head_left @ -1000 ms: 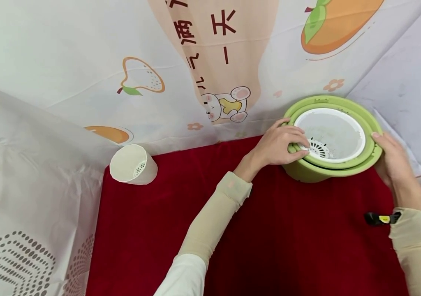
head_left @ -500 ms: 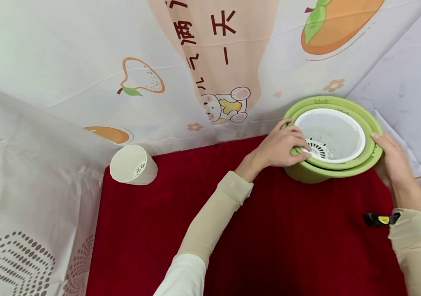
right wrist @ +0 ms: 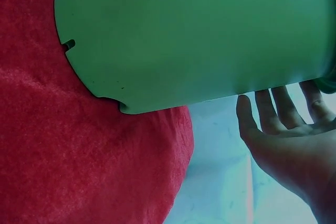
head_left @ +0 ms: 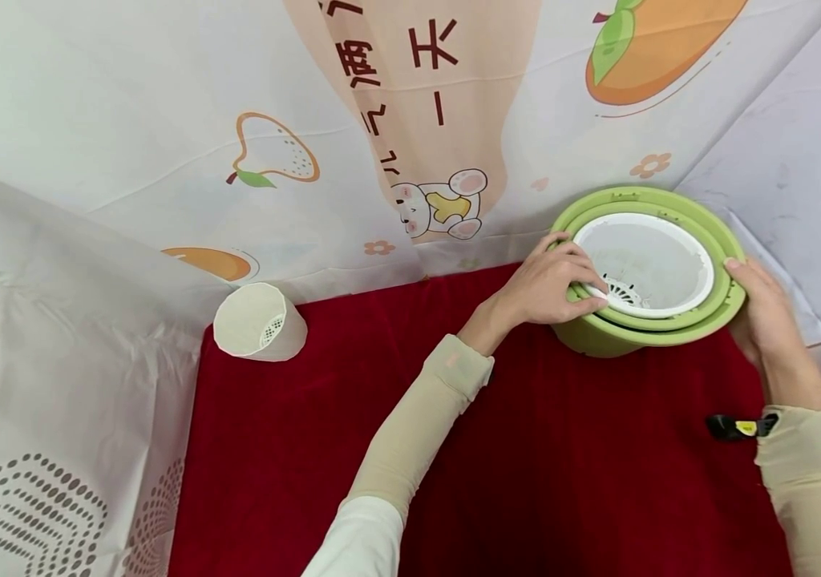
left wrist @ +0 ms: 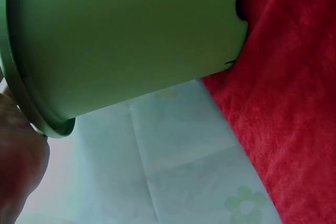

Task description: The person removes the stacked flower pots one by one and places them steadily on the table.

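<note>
A green pot (head_left: 598,336) stands at the back right of the red cloth (head_left: 562,449), with a second green pot and a white perforated liner (head_left: 649,256) nested inside it. My left hand (head_left: 548,284) grips the pot's left rim, its fingers curled over the edge onto the liner's rim. On the pot's right side rests my right hand (head_left: 760,316), thumb on the rim. In the right wrist view that right hand (right wrist: 283,135) shows straight fingers beside the green pot (right wrist: 199,35). The left wrist view shows the green pot (left wrist: 131,40) tilted, and part of my left hand (left wrist: 16,171).
A white faceted cup (head_left: 259,320) lies on its side at the cloth's back left corner. A small black and yellow object (head_left: 735,427) lies by my right sleeve. A printed plastic sheet (head_left: 165,120) rises behind and to the left of the cloth.
My left fingers have crept slightly further over the rim onto the white liner. The pot and my right hand have hardly moved.
</note>
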### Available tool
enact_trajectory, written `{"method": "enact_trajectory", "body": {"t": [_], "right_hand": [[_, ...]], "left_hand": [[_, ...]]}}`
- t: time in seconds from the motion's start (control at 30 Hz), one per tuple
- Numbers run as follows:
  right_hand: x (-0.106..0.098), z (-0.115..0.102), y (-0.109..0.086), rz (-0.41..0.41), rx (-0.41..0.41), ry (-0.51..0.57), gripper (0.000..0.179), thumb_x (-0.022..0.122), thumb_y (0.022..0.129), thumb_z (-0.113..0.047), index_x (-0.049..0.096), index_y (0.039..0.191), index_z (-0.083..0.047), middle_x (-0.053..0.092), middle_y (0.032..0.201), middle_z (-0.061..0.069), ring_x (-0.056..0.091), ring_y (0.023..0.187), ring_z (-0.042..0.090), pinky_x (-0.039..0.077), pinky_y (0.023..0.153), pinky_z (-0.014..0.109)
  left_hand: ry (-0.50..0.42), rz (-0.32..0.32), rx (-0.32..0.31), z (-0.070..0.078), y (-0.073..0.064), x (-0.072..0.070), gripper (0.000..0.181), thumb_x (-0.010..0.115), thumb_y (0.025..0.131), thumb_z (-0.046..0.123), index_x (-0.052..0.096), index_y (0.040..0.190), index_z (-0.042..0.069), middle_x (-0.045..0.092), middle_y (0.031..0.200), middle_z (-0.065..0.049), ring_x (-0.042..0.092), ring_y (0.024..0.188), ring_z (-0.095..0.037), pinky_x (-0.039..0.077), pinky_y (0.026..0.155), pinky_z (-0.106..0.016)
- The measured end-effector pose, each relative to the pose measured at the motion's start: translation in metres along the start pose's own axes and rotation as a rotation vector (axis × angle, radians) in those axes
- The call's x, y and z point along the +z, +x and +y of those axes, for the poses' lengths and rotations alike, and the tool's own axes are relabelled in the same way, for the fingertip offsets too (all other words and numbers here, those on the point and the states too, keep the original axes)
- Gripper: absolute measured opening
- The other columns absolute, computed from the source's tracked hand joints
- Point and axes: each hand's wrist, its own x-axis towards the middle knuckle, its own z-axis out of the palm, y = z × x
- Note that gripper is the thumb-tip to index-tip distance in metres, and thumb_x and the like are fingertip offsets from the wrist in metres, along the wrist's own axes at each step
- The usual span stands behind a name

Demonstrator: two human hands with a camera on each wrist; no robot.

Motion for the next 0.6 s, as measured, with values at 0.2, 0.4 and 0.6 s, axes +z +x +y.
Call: {"method": "enact_trajectory", "body": {"t": [0.2, 0.4, 0.6], "right_hand": [[0.0008, 0.0017, 0.0008, 0.027, -0.006, -0.007, 0.035, 0.034, 0.106, -0.001, 0.055, 0.133, 0.006, 0.069, 0.109, 0.018, 0.07, 0.092, 0.021, 0.057, 0.074, 0.026], [0.0027, 0.0032, 0.0012, 0.05, -0.007, 0.003, 0.033, 0.036, 0.105, -0.002, 0.057, 0.131, 0.006, 0.07, 0.105, 0.018, 0.071, 0.09, 0.021, 0.057, 0.073, 0.026], [0.0032, 0.0039, 0.001, 0.053, -0.006, 0.002, 0.033, 0.036, 0.106, -0.002, 0.057, 0.13, 0.005, 0.071, 0.104, 0.018, 0.071, 0.089, 0.02, 0.057, 0.073, 0.026]], "left_hand": [[-0.066, 0.014, -0.005, 0.0025, -0.0002, -0.0016, 0.026, 0.066, 0.092, 0.051, 0.077, 0.109, 0.035, 0.069, 0.107, 0.023, 0.048, 0.114, 0.0, 0.008, 0.113, -0.02], [-0.094, 0.059, 0.002, 0.0034, 0.0008, -0.0008, 0.023, 0.07, 0.09, 0.049, 0.078, 0.105, 0.034, 0.07, 0.103, 0.022, 0.049, 0.109, -0.001, 0.008, 0.113, -0.018], [-0.078, 0.104, 0.014, 0.0067, 0.0025, -0.0019, 0.022, 0.07, 0.09, 0.049, 0.079, 0.103, 0.034, 0.071, 0.102, 0.021, 0.052, 0.105, -0.002, 0.005, 0.117, -0.023]]}}
